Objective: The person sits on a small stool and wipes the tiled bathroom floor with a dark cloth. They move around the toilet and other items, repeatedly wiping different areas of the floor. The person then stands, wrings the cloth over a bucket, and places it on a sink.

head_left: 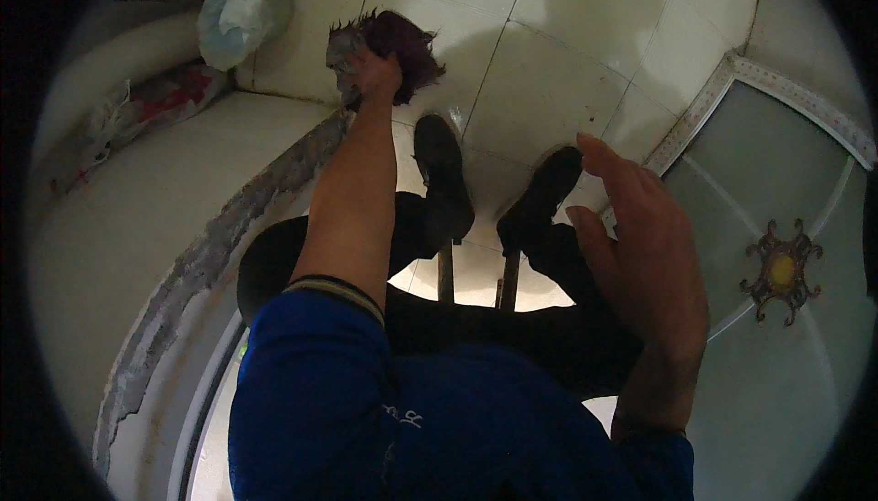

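My left hand (375, 73) reaches out to the tiled floor and is closed on a fringed rag (409, 54), dark maroon on one side and grey on the other. The rag lies bunched on the tiles by the wall corner, ahead of my left shoe (443, 172). Held up at the right, my right hand (645, 236) has nothing in it, its thumb apart from the fingers. It hovers in front of my right knee, near the frosted door panel (777, 162).
A bin with a pale plastic liner (236, 21) stands at the far left. Beside it lies a plastic bag with red markings (174, 96). A wall with a chipped, rough edge (229, 226) runs along my left. The door's right panel carries an ornate metal emblem (782, 270).
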Demonstrator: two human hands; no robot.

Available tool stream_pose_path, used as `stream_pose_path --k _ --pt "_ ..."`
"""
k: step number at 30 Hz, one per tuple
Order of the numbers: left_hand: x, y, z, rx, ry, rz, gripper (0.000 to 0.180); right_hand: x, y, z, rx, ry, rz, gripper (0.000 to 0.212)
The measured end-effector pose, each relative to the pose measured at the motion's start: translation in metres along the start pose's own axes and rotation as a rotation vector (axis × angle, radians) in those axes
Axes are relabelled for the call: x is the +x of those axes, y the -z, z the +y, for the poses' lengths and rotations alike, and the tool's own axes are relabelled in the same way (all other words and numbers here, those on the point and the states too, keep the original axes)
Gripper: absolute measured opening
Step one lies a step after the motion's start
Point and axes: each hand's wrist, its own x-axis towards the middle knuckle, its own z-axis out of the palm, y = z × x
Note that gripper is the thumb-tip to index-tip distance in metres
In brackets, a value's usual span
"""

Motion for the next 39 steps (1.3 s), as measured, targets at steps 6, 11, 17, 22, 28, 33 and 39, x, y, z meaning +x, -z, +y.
stream_pose_path --k 6,11,17,22,28,33,39 --pt "0.049 0.025 -0.050 -0.385 -0.435 -0.228 0.081 -0.048 -0.012 -0.002 0.018 0.029 0.066 0.059" --pt "0.051 0.141 -0.009 -0.281 -0.394 -0.549 0.089 -0.078 -0.019 -0.020 -0.056 0.044 0.080 0.055" --pt "0.042 0.248 0.027 -0.296 -0.395 -0.503 0.097 -0.076 -0.030 -0.018 -0.093 0.257 0.250 0.048" --pt "0.045 0.232 0.040 -0.321 -0.229 -0.462 0.104 -0.043 -0.032 -0.001 -0.057 0.153 0.146 0.046" --pt "0.036 0.038 0.000 -0.175 -0.160 -0.205 0.117 -0.049 -0.026 0.033 -0.185 -0.076 0.156 0.047" --pt "0.018 -0.036 -0.053 -0.295 -0.054 -0.215 0.119 -0.049 -0.017 0.006 -0.070 -0.031 0.147 0.051" --pt "-0.041 -0.015 0.006 -0.292 0.005 -0.236 0.119 -0.029 -0.017 0.009 -0.070 -0.080 0.037 0.055"
